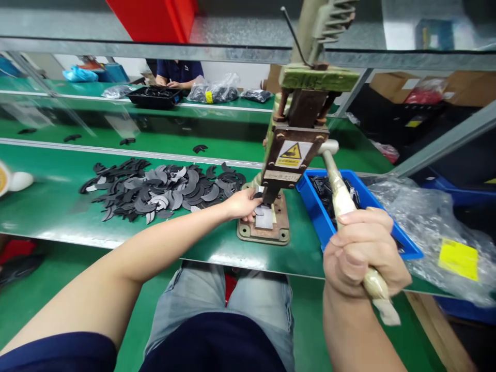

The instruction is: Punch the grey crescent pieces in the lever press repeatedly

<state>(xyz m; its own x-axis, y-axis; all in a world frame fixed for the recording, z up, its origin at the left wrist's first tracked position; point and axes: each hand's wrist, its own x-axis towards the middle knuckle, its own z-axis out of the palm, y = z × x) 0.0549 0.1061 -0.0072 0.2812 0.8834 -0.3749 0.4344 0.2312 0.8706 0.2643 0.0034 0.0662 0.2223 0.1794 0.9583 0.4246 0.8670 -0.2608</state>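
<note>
My right hand (362,250) is wrapped around the tape-covered lever (338,188) of a green hand press (296,116). The lever slants down towards me from the right side of the press head. At the foot of the press, my left hand (245,204) pinches a small grey curved piece (259,211) under the ram (271,194). The fingers partly hide this piece. They are close to the ram's lower end, above the metal base plate (263,236). A heap of dark grey crescent-shaped pieces (189,186) lies left of the press.
A blue bin (323,227) of black parts stands right of the press, beside a clear plastic bag (418,217). Several black pieces lie along the raised ledge behind. Across the bench, another person's hands (170,84) are at a black tray (153,101). A metal shelf (240,50) crosses above.
</note>
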